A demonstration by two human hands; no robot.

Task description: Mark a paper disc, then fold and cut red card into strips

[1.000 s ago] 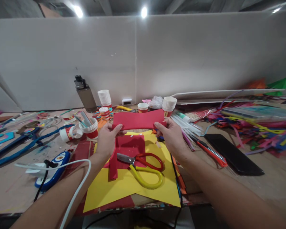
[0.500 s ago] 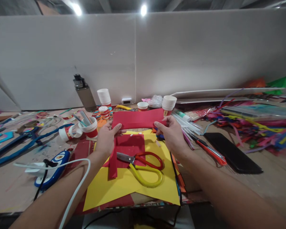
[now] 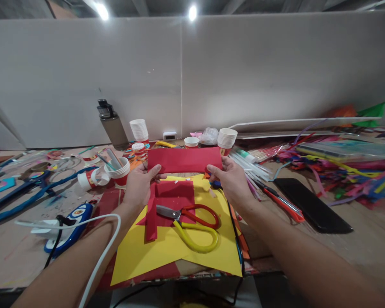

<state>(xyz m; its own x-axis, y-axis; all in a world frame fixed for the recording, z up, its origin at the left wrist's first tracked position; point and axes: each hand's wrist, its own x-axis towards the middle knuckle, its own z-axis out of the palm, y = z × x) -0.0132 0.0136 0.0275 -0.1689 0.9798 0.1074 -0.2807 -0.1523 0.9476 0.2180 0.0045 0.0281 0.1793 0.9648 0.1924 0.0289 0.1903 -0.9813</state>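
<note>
Both my hands hold up a folded red paper strip (image 3: 184, 159) above the table. My left hand (image 3: 140, 185) pinches its lower left corner with thumb on top. At the lower right corner my right hand (image 3: 231, 179) pinches it the same way. Below the strip lie yellow paper sheets (image 3: 167, 252) with red paper pieces (image 3: 173, 194) on them. Scissors (image 3: 192, 224) with one red and one yellow handle rest on those sheets, between my forearms.
A glue gun (image 3: 69, 222) with white cable lies at left. Paper cups (image 3: 118, 169), cup stacks (image 3: 227, 139) and a dark bottle (image 3: 111, 124) stand behind. A black phone (image 3: 311, 205), red utility knife (image 3: 282, 205) and coloured strips (image 3: 349, 171) sit right.
The red strip has flattened out and sits squarer between my hands; both hands stayed near the same spot.
</note>
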